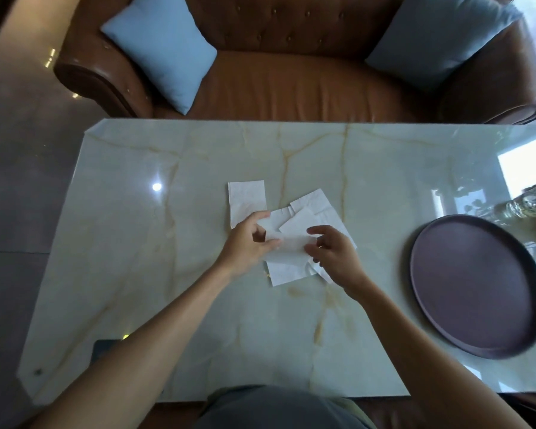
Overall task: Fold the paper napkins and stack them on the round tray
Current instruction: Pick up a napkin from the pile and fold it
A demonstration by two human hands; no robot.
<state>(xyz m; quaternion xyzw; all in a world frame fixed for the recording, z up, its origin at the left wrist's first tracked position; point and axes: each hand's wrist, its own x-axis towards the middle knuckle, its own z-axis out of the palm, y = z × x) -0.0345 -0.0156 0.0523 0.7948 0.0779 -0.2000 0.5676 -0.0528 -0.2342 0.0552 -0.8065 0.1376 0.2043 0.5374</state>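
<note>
Folding step is in hand, and by the look of it an early one. Both hands work one paper napkin [287, 239] at mid worktop [167, 274]. Left hand [248, 243] pinches the napkin's left edge between thumb and curled fingers. Right hand [331, 255] pinches the right side, fingers bent over the sheet. The held napkin sits on top of a loose pile of napkins [319, 209], overlapping and skewed, edges not lined up. Whether it is lifted clear of the pile or lies touching it, cannot tell.

One folded napkin [246, 199], a narrow rectangle, lies flat just beyond the left hand, touching or just beside the pile. Round tray [477, 289], dark, lies well apart to the right near the worktop edge, with nothing on it. So no stacking done yet.

Judgement: the fold on the held napkin is not finished. The next move calls for bringing one edge over to meet the other, lining up corners and pressing a crease flat on the worktop. Thin paper tears or crumples easily, so a light grip is needed. Then the folded pieces must go across to the tray.

Also in view: glass object [526, 202] beyond the tray, brown sofa [291, 88] with blue cushions [164, 51] behind the worktop.
</note>
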